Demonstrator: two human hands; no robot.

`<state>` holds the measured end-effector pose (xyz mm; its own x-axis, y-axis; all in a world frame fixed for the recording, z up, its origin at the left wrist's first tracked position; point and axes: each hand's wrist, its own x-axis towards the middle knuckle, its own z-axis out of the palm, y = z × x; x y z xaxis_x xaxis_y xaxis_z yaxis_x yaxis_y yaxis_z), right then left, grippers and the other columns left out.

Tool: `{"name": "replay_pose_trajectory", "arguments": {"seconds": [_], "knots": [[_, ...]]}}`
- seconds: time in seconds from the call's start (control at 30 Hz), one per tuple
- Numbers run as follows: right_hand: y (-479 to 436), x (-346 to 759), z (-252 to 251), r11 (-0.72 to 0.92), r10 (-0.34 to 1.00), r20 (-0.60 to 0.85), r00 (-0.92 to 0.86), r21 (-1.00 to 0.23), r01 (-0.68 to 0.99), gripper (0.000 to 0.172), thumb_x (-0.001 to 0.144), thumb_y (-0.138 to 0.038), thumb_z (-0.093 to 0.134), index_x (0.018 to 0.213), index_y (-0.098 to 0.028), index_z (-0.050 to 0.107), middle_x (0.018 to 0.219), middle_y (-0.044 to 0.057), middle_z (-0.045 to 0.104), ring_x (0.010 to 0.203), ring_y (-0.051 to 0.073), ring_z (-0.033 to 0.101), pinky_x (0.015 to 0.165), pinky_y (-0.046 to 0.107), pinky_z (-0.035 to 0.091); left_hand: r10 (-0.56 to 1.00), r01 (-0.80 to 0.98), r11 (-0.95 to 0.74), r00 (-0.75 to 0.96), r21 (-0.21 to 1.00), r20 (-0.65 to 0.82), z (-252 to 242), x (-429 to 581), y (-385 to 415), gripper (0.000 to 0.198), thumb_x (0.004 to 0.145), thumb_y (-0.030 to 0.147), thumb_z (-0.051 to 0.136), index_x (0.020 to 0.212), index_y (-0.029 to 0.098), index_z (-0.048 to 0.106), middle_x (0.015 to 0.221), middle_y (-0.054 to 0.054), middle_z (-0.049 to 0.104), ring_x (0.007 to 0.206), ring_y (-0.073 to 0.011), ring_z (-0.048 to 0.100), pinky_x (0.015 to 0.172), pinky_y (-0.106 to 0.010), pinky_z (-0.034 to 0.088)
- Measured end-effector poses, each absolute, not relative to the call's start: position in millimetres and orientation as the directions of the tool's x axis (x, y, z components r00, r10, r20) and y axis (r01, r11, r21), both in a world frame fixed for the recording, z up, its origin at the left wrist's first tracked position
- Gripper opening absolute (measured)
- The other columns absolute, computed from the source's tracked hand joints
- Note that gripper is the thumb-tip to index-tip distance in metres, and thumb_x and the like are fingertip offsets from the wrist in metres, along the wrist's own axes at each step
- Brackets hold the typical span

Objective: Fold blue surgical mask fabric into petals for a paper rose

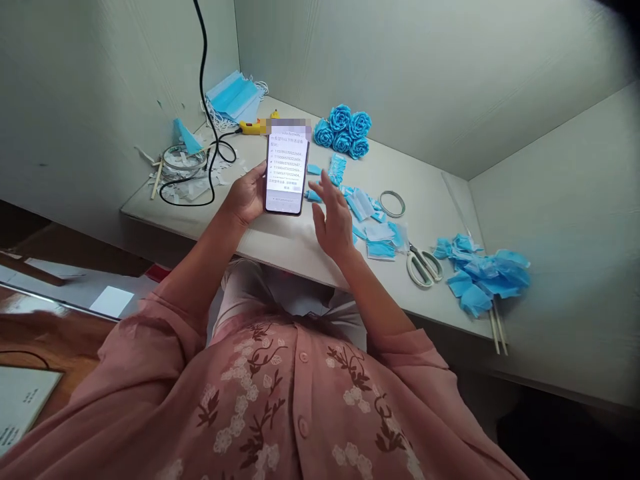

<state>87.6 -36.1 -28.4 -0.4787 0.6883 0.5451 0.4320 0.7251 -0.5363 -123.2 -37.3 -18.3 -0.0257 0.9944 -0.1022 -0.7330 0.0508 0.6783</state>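
A phone (285,170) with a lit screen of text is held upright over the table by my left hand (249,195), whose fingers wrap its left side. To the right of the phone is my right hand (334,217), fingers spread, nothing in it. Behind it lie cut blue and white mask pieces (361,203). Several blue rolled flowers (344,132) form a bunch farther back. Scissors with pale handles (424,265) rest near the front edge, with a tape ring (393,204) behind them.
A yellow glue gun (250,127) and its black cable (202,67) are at the back left, near stacked masks (234,97) and white scraps (193,185). Blue petals on sticks (487,277) lie at the table's right. Walls enclose the table (425,177).
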Motion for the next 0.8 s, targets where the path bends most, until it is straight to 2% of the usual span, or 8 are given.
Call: {"name": "replay_pose_trajectory", "arguments": {"seconds": [0.1,0.17,0.33,0.5,0.7,0.8], "knots": [[-40.7,93.2,-29.4,0.797,0.604,0.545,-0.581,-0.398,0.455,0.057,0.110,-0.033,0.030,0.164,-0.024,0.042,0.146,0.010,0.073,0.152,0.027,0.055,0.133,0.057,0.036,0.995,-0.744,0.052,-0.020,0.666,-0.100,-18.9,-123.3,-37.4,0.039,0.108,0.030,0.045,0.132,0.014,0.071,0.122,-0.009,0.083,0.139,-0.0315,0.066,0.121,-0.048,0.051],[-43.0,95.3,-30.8,0.813,0.582,0.535,-0.613,-0.357,0.460,0.057,0.109,-0.027,0.029,0.163,-0.024,0.045,0.144,0.008,0.074,0.152,0.025,0.056,0.136,0.056,0.032,0.994,-0.751,0.044,-0.034,0.659,-0.105,-19.6,-123.7,-37.2,0.040,0.108,0.031,0.045,0.133,0.013,0.071,0.122,-0.010,0.083,0.140,-0.0304,0.066,0.122,-0.046,0.051],[-46.3,98.7,-36.1,0.805,0.592,0.536,-0.602,-0.349,0.480,0.056,0.107,-0.025,0.030,0.161,-0.026,0.048,0.135,0.007,0.079,0.153,0.023,0.056,0.138,0.058,0.027,0.993,-0.756,0.063,-0.018,0.651,-0.118,-20.4,-125.1,-36.5,0.041,0.108,0.031,0.044,0.136,0.015,0.070,0.124,-0.009,0.082,0.137,-0.0319,0.068,0.119,-0.048,0.054],[-47.3,98.5,-42.9,0.842,0.539,0.527,-0.658,-0.306,0.445,0.057,0.105,-0.020,0.034,0.160,-0.024,0.049,0.142,0.007,0.076,0.152,0.023,0.058,0.139,0.056,0.027,0.994,-0.757,0.064,-0.012,0.650,-0.112,-20.8,-123.8,-36.4,0.043,0.108,0.029,0.044,0.141,0.013,0.066,0.123,-0.009,0.082,0.136,-0.0314,0.069,0.121,-0.050,0.051],[-46.7,96.4,-49.3,0.899,0.429,0.618,-0.659,-0.216,0.382,0.061,0.106,-0.016,0.034,0.166,-0.021,0.040,0.138,0.008,0.078,0.152,0.022,0.058,0.138,0.053,0.030,0.994,-0.758,0.052,-0.022,0.650,-0.106,-24.4,-124.1,-36.3,0.042,0.108,0.030,0.047,0.140,0.010,0.066,0.120,-0.010,0.083,0.131,-0.0293,0.072,0.121,-0.045,0.051],[-44.6,99.0,-51.1,0.862,0.487,0.682,-0.545,-0.277,0.424,0.060,0.109,-0.022,0.031,0.169,-0.021,0.033,0.133,0.010,0.080,0.150,0.023,0.059,0.135,0.055,0.033,0.993,-0.757,0.066,-0.013,0.650,-0.116,-27.5,-126.9,-35.1,0.042,0.108,0.030,0.047,0.141,0.009,0.065,0.119,-0.011,0.083,0.128,-0.0300,0.073,0.119,-0.045,0.053]]}}
